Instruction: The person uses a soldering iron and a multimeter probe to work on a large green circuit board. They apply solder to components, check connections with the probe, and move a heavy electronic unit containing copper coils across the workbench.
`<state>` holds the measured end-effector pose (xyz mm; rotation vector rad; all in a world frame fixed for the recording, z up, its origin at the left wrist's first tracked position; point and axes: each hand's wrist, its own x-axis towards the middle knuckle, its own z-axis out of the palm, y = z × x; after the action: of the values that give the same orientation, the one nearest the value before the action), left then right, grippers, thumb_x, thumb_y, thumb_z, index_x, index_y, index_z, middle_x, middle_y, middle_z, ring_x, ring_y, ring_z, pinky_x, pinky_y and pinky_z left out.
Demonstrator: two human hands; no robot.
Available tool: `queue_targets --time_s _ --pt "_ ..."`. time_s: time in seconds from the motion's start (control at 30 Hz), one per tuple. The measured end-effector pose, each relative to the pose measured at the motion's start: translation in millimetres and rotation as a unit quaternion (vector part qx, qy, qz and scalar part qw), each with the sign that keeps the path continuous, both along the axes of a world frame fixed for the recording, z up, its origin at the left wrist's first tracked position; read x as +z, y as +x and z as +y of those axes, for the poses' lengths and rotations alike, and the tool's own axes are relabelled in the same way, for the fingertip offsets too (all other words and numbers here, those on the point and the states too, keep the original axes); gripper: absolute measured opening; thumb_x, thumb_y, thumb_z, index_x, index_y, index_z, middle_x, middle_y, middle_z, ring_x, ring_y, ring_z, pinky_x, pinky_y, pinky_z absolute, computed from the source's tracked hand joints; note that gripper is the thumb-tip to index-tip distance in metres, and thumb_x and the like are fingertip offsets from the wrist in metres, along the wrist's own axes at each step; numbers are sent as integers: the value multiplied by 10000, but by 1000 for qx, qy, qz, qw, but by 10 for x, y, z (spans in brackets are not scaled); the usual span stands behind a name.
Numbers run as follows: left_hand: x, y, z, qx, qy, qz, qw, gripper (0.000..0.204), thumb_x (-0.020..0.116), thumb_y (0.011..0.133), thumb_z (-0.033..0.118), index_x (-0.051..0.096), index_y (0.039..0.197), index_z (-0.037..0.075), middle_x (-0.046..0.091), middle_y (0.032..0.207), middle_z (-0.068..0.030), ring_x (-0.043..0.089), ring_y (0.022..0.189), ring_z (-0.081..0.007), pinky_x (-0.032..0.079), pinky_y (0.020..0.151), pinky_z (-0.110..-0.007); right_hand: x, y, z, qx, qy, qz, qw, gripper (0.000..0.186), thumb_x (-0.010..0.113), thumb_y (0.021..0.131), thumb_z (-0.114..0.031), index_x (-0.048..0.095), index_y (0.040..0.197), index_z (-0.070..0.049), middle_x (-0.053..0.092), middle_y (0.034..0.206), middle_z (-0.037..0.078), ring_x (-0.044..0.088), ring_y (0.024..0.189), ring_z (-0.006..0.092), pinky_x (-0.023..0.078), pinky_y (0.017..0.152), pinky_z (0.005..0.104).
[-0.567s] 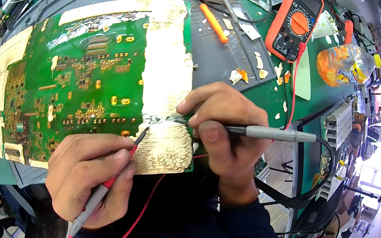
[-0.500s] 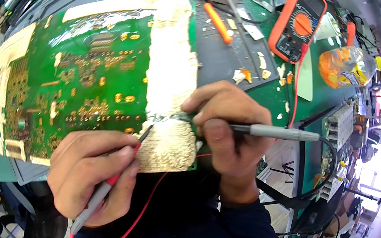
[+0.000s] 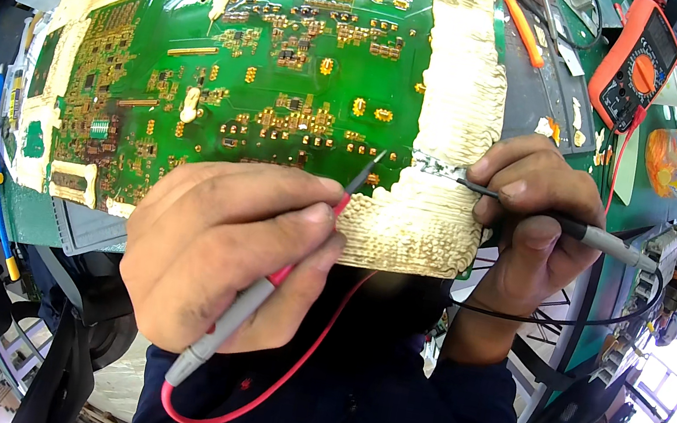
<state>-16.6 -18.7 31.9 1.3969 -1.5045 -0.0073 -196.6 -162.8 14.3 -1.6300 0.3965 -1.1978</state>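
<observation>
1. The left hand [image 3: 225,256] has its grip wrapped round a red-and-grey probe [image 3: 230,327].
2. The right hand [image 3: 556,188] has its grip pinching a black-and-grey probe [image 3: 619,246], its tip by a gap in the cream strip [image 3: 468,64].
3. The green circuit board [image 3: 270,81] lies over the worktop [image 3: 28,217]; I can't tell if the left tip touches it.

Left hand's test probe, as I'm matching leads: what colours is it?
The test probe is grey, then red, with a dark tip; head view.
</observation>
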Motion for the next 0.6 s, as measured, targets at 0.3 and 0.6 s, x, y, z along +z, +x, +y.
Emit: queue_targets --time_s 0.3,0.6 --pt "1 50 4 -41 11 5 999 169 763 845 38 650 968 12 743 936 -214 730 783 -296 563 725 -369 -57 -10 -45 0 -34 -8 999 474 764 921 -430 693 861 35 652 680 99 681 742 270 533 658 340" --pt "-5 28 0 -30 7 -2 1000 169 774 856 63 650 962 19 745 926 -210 733 780 -296 566 728 -372 -46 12 -11 -22 -34 26 999 481 687 970 -488 618 884 -20 562 658 64 604 707 234 458 624 310"
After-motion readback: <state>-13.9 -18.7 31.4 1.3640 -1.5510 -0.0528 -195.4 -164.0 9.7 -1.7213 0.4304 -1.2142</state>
